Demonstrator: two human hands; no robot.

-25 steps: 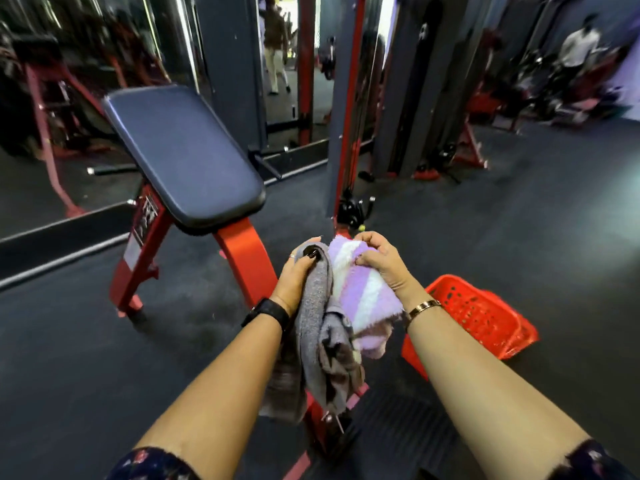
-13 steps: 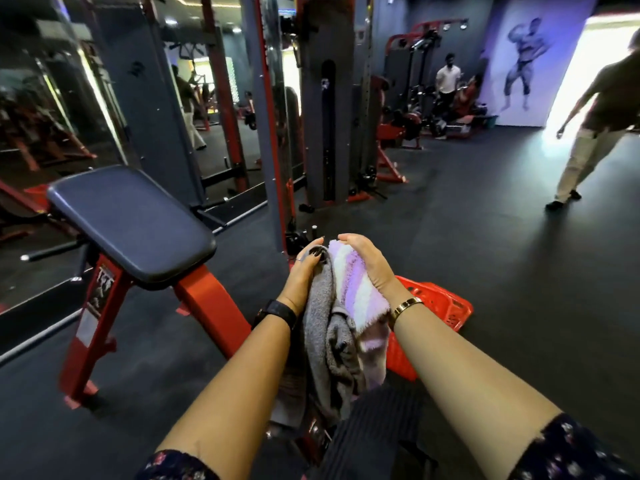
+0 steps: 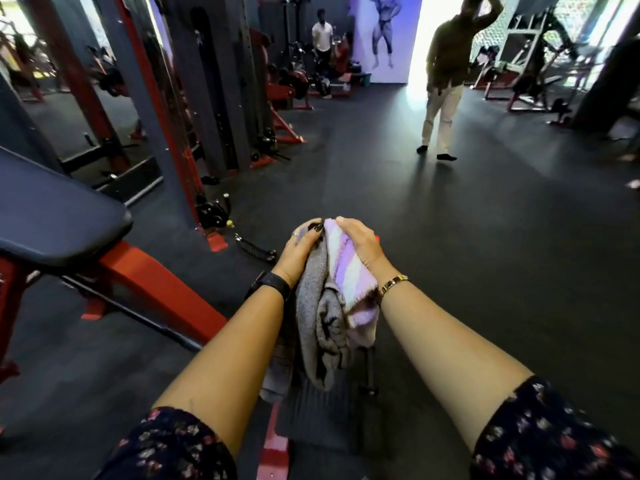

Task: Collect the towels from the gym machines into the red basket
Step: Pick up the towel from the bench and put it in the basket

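I hold two towels together in front of me at mid frame. My left hand (image 3: pixel 298 247) grips the top of a grey towel (image 3: pixel 317 327), which hangs down in folds between my forearms. My right hand (image 3: pixel 360 242) clasps a purple and white striped towel (image 3: pixel 348 282) pressed against the grey one. The red basket is almost wholly hidden behind my hands and the towels; only a red sliver (image 3: pixel 378 239) shows past my right hand.
A padded black bench (image 3: pixel 52 216) on a red frame (image 3: pixel 156 289) stands at the left. Cable machine columns (image 3: pixel 194 98) rise behind it. A person in light trousers (image 3: pixel 446 84) stands ahead on the dark rubber floor (image 3: pixel 485 237). Other people sit at far machines (image 3: pixel 325 57).
My view has swung right and upward across the gym. The bench slid to the left edge, the red basket dropped out of sight behind my hands, and the standing person came nearer to centre.
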